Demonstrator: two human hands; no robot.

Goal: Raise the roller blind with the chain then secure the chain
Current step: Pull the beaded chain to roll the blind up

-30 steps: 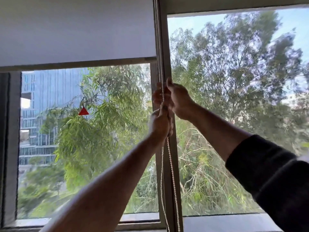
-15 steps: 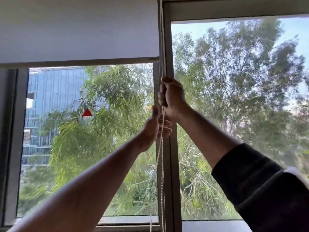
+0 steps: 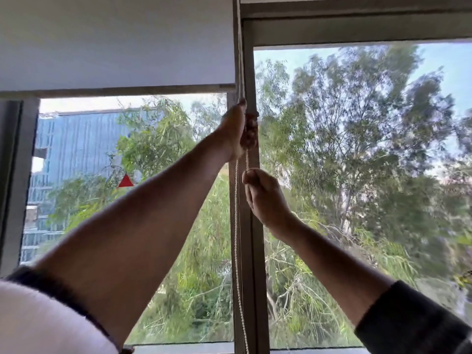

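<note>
A grey roller blind (image 3: pixel 115 44) covers the upper part of the left window pane, with its bottom bar (image 3: pixel 115 91) across the glass. A white bead chain (image 3: pixel 237 226) hangs along the central window post (image 3: pixel 251 264). My left hand (image 3: pixel 238 129) is high on the chain, fingers closed round it. Just below it, my right hand (image 3: pixel 264 198) is closed on the chain beside the post. Two strands run up past the blind's right edge and down to the sill.
The window frame (image 3: pixel 15 175) stands at the far left. Trees and a glass building lie outside. A small red triangle (image 3: pixel 125 181) shows in the left pane. The right pane is uncovered, its blind (image 3: pixel 357 29) rolled up at the top.
My left hand went up the chain from below to above the right hand. My right hand came down from the upper grip to a lower one. The view tilted upward.
</note>
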